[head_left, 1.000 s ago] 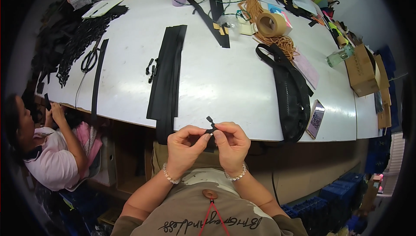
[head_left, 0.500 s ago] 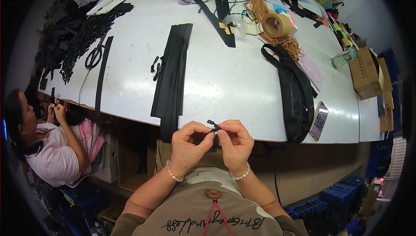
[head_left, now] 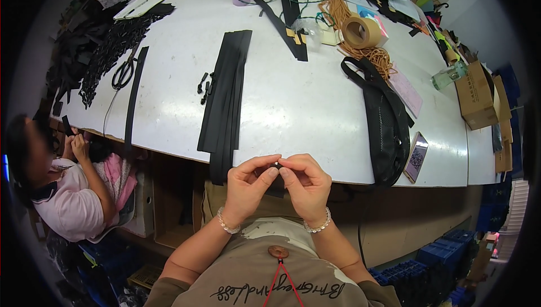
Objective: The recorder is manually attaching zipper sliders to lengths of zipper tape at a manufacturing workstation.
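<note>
Just off the table's near edge, the fingertips of my left hand [head_left: 247, 187] and my right hand [head_left: 307, 188] meet. Both hands pinch a small black piece [head_left: 276, 165] between thumb and forefinger. Fingers cover nearly all of it, so its kind does not show. Beyond my left hand lies a stack of long flat black strips [head_left: 225, 90], whose near end hangs over the edge. Several small black fittings [head_left: 203, 83] lie along the stack's left side.
Scissors [head_left: 123, 74] and a single black strip [head_left: 136, 95] lie left, near a heap of black pieces [head_left: 107, 47]. A black bag [head_left: 383, 126] and a phone [head_left: 416, 157] lie right. Tan tape [head_left: 360, 32] and cord are farther back. A co-worker [head_left: 79, 194] sits at left.
The small black piece, which stuck out beyond my fingertips, is now almost wholly covered by them. My forefingers have come closer together.
</note>
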`<action>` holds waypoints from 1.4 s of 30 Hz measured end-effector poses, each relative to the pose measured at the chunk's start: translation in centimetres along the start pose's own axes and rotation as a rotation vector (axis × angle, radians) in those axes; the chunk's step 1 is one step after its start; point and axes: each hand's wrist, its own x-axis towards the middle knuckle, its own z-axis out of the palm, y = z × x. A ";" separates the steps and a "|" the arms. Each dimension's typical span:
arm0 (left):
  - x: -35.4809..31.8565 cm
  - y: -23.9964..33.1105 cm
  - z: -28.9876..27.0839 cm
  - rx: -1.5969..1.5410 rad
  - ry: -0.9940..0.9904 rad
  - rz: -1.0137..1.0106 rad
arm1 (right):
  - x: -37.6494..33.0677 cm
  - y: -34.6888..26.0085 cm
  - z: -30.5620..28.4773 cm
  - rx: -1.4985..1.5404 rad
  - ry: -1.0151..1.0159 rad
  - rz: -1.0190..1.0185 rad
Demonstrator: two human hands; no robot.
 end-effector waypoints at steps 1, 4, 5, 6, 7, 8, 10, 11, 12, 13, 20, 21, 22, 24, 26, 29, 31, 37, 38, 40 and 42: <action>-0.1 -0.2 -0.2 -0.011 -0.010 -0.006 | 0.0 -0.1 -0.1 0.001 0.000 0.002; 0.0 -0.8 -0.9 0.018 -0.015 -0.011 | 0.1 -0.8 0.1 -0.021 -0.045 0.038; 0.0 -0.8 -1.0 0.020 -0.013 -0.012 | 0.0 -1.2 0.5 0.165 0.027 0.170; 0.0 -0.7 -1.0 0.014 0.008 -0.029 | -0.1 -1.4 0.7 0.350 0.099 0.303; 0.0 -0.6 -0.9 0.009 0.028 -0.044 | -0.2 -1.2 0.5 0.351 0.098 0.302; 0.1 -0.5 -0.9 0.010 0.029 -0.043 | -0.4 -0.6 0.0 0.343 0.024 0.399; 0.1 -0.5 -0.8 0.001 0.048 -0.055 | -0.5 0.3 -0.3 0.335 -0.049 0.495; 0.2 -0.5 -0.9 0.002 0.048 -0.056 | -0.5 0.6 -0.2 0.309 -0.058 0.467; 0.3 -0.5 -1.0 -0.023 0.046 -0.067 | -0.5 0.7 -0.1 0.283 -0.066 0.439; 0.4 -0.5 -1.2 -0.048 0.046 -0.079 | -0.6 0.8 0.1 0.284 -0.066 0.440; 0.9 -0.1 -1.8 -0.199 0.036 -0.174 | -0.5 0.0 0.6 0.437 -0.007 0.512; 0.8 0.1 -1.9 -0.195 0.027 -0.198 | -0.4 -0.1 0.5 0.441 -0.024 0.503; 0.8 0.3 -2.0 -0.192 0.015 -0.220 | -0.3 -0.2 0.5 0.440 -0.024 0.502; 0.9 0.0 -2.4 -0.197 -0.018 -0.240 | -0.2 -0.3 0.5 0.360 -0.061 0.463; 0.9 0.0 -2.3 -0.203 -0.054 -0.265 | -0.2 0.1 0.2 0.281 -0.096 0.431; 0.9 0.6 -2.1 -0.220 -0.114 -0.286 | 0.1 0.1 -0.4 0.182 -0.160 0.367; 0.9 0.4 -2.4 -0.176 -0.117 -0.307 | 0.4 -0.2 -0.6 0.161 -0.185 0.334; 1.0 0.2 -2.3 -0.097 -0.127 -0.260 | 0.9 -1.0 -1.2 0.039 -0.257 0.351; 0.9 0.2 -2.3 -0.096 -0.128 -0.260 | 1.0 -1.1 -1.2 0.045 -0.262 0.362; 0.9 0.1 -2.3 -0.073 -0.137 -0.243 | 1.1 -1.1 -1.5 0.051 -0.267 0.369; 0.9 0.1 -2.3 -0.075 -0.145 -0.232 | 1.2 -1.0 -1.8 0.066 -0.321 0.386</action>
